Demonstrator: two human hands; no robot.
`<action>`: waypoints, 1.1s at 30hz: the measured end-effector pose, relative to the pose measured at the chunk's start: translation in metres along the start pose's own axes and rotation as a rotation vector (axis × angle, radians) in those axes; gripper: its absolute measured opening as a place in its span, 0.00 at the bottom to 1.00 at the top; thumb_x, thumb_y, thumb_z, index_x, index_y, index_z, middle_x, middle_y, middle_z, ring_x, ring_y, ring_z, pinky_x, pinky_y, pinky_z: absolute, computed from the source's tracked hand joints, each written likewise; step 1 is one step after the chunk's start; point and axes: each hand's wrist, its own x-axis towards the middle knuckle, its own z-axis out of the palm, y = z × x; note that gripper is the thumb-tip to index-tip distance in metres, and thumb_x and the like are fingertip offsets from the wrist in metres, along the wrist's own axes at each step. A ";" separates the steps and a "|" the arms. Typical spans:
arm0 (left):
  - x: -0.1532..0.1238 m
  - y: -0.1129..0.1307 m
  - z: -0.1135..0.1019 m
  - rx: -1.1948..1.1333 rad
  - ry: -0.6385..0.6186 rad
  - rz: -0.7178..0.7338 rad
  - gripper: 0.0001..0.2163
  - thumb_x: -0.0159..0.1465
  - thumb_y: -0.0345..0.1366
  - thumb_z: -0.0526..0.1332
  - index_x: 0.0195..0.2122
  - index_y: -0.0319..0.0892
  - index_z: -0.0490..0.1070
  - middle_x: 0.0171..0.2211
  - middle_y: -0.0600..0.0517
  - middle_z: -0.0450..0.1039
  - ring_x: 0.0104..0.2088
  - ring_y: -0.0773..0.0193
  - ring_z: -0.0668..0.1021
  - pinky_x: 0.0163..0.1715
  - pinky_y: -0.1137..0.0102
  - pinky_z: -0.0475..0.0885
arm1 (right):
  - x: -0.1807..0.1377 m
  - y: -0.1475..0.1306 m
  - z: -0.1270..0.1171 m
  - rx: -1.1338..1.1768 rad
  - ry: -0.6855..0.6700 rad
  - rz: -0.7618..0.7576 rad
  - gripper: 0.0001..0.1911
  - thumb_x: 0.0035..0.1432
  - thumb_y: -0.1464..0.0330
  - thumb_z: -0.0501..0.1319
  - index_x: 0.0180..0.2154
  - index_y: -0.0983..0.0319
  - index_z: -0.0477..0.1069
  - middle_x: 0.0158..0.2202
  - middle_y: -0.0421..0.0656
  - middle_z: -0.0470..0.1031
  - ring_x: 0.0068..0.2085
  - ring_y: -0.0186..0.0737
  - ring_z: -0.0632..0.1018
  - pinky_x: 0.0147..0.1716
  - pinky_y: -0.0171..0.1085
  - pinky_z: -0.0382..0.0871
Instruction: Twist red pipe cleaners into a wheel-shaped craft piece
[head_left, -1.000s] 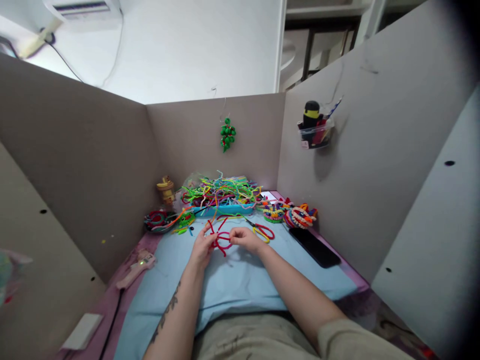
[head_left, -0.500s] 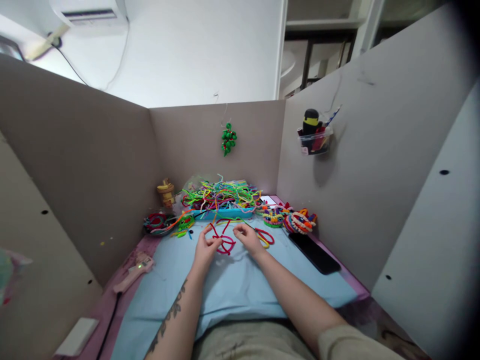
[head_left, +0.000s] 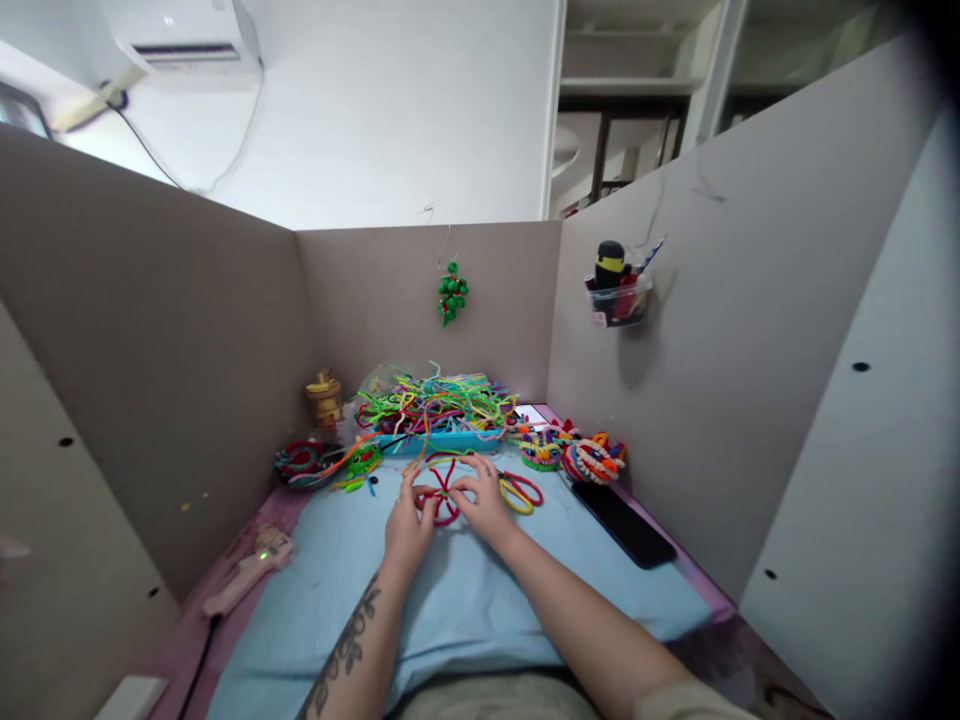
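Over the blue cloth [head_left: 450,600] I hold a spoked, rounded shape of red pipe cleaners [head_left: 444,515]. My left hand [head_left: 409,515] pinches its left side, thumb and finger together. From the right, my right hand [head_left: 484,500] grips the same shape near its middle, with fingers bent over its upper edge. Both hands partly cover the shape. Close to my right hand lie red and yellow loops [head_left: 525,492] that look like scissor handles. Just beyond my fingers are loose pipe cleaners.
A blue tray [head_left: 442,441] heaped with pipe cleaners stands behind. Left are a bowl of coils [head_left: 289,475], a green figure [head_left: 364,462] and a pink glue gun [head_left: 251,573] with its cord. Colourful woven pieces [head_left: 589,458] and a black phone [head_left: 624,525] lie right. Partitions enclose three sides.
My right hand has moved left onto the red shape and now grips it. The shape has turned and looks flatter and rounder. The view has shifted slightly.
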 end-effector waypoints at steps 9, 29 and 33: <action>0.000 -0.004 -0.002 0.118 -0.035 0.077 0.18 0.62 0.35 0.53 0.53 0.43 0.60 0.35 0.48 0.76 0.36 0.59 0.77 0.38 0.65 0.68 | 0.004 0.013 0.007 0.132 -0.065 0.181 0.05 0.50 0.65 0.64 0.28 0.57 0.78 0.51 0.46 0.68 0.55 0.47 0.64 0.55 0.47 0.55; 0.002 -0.002 -0.002 0.181 -0.085 0.183 0.12 0.61 0.40 0.52 0.37 0.44 0.74 0.36 0.46 0.76 0.39 0.56 0.76 0.42 0.61 0.70 | 0.008 0.025 0.020 0.365 0.032 0.357 0.15 0.44 0.56 0.65 0.20 0.61 0.73 0.48 0.49 0.70 0.52 0.49 0.67 0.54 0.44 0.55; 0.003 -0.008 0.000 0.204 -0.105 0.158 0.12 0.61 0.42 0.53 0.34 0.45 0.75 0.34 0.47 0.77 0.36 0.56 0.77 0.39 0.62 0.71 | 0.010 0.026 0.023 0.508 0.027 0.388 0.18 0.43 0.54 0.66 0.18 0.61 0.71 0.45 0.48 0.71 0.50 0.50 0.70 0.53 0.45 0.56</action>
